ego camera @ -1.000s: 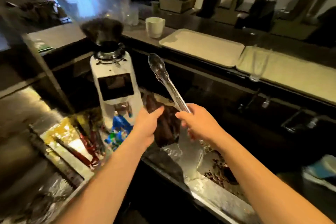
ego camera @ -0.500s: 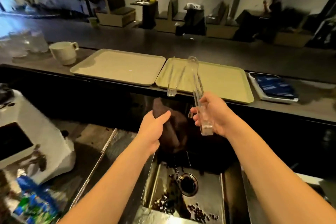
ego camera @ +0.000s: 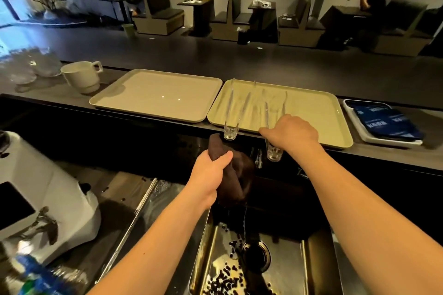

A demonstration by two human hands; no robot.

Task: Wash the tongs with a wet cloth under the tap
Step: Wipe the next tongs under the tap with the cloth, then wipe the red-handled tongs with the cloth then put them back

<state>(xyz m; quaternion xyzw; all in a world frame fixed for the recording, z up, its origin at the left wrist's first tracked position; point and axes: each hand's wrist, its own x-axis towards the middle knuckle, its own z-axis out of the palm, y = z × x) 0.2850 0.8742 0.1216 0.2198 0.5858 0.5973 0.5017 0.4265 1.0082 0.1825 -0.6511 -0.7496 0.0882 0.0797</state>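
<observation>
Right hand [ego camera: 291, 133] gripping clear tongs [ego camera: 274, 122] on tray [ego camera: 335, 124]; left hand [ego camera: 211, 175] clutching dark cloth [ego camera: 239, 175]

Bare left tray [ego camera: 155, 96]; tongs [ego camera: 233, 108] across right tray [ego camera: 311, 112].

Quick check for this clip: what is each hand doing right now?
Left hand: closed, gripping the dark cloth over the sink.
Right hand: resting on the clear tongs on the tray; grip cannot be told.

Counted on the counter: two trays [ego camera: 155, 96] [ego camera: 311, 112], two clear tongs [ego camera: 231, 112] [ego camera: 273, 132], one cup [ego camera: 80, 76]. One cloth [ego camera: 236, 175]. One sink [ego camera: 292, 268]. Two hands [ego camera: 211, 175] [ego camera: 291, 132].
</observation>
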